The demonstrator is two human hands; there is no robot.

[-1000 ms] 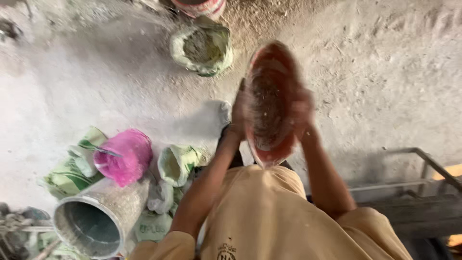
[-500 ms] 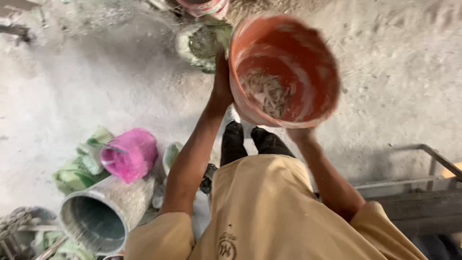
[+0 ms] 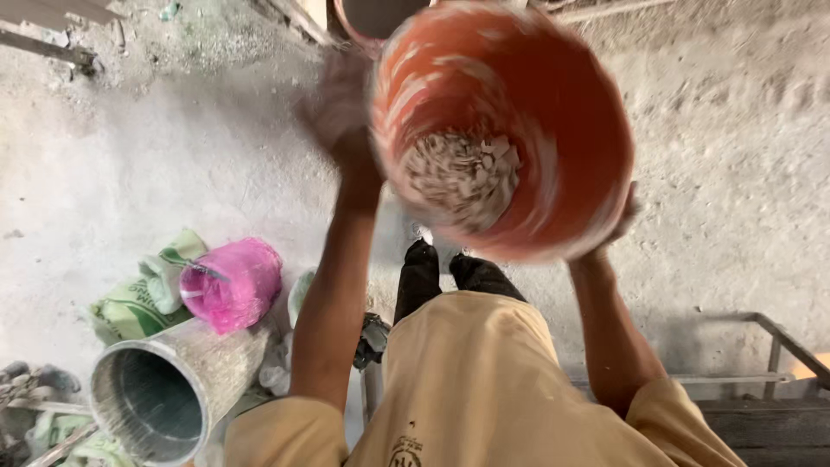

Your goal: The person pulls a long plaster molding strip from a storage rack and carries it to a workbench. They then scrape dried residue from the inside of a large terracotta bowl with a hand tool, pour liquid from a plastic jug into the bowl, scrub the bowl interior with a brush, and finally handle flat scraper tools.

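I hold an orange bucket [image 3: 562, 112] up in front of me with both hands, its mouth turned toward the camera. Pale chips or rubble [image 3: 458, 177] lie in its bottom. My left hand [image 3: 341, 104] grips the bucket's left side and is motion-blurred. My right hand [image 3: 618, 220] supports the lower right edge, mostly hidden behind the bucket. Below are my tan shirt [image 3: 475, 389] and dark shoes [image 3: 450, 272].
On the dusty concrete floor at left lie a pink bucket [image 3: 232, 284] on its side, a grey metal pipe [image 3: 164, 393], and green-and-white sacks [image 3: 138, 298]. A metal frame [image 3: 778, 346] stands at the right. Another bucket's rim [image 3: 367, 22] shows at the top.
The bucket has risen closer to the camera and tipped, so its inside now faces me. Both arms lifted with it.
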